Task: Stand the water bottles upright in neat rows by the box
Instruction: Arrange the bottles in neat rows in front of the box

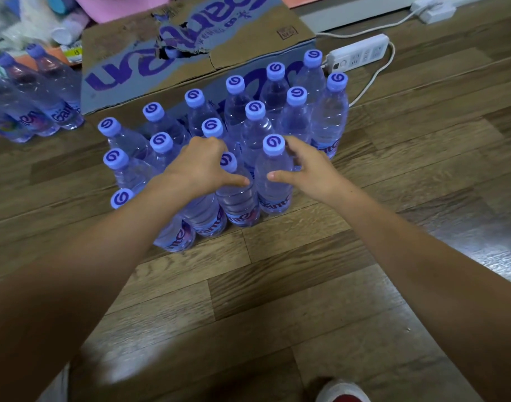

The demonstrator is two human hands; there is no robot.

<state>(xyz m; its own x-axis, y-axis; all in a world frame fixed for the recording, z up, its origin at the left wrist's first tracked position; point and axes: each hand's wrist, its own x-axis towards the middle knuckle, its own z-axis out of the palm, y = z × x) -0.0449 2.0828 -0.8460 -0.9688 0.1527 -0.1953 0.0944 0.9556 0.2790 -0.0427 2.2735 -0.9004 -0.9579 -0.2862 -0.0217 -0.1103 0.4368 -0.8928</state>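
Several clear water bottles with purple caps [254,110] stand upright in rows on the wood floor in front of the cardboard box [126,44]. My left hand [199,166] holds one front-row bottle [238,201] near its shoulder, with the thumb across its front. My right hand [306,169] grips the neighbouring front-row bottle [273,190], thumb in front and fingers behind, just below the cap. Both bottles are upright and touch each other.
Three more bottles [45,94] stand in a separate group left of the box, near some clutter. A white power strip [358,53] and its cable lie right of the box. My shoe [344,393] shows at the bottom edge.
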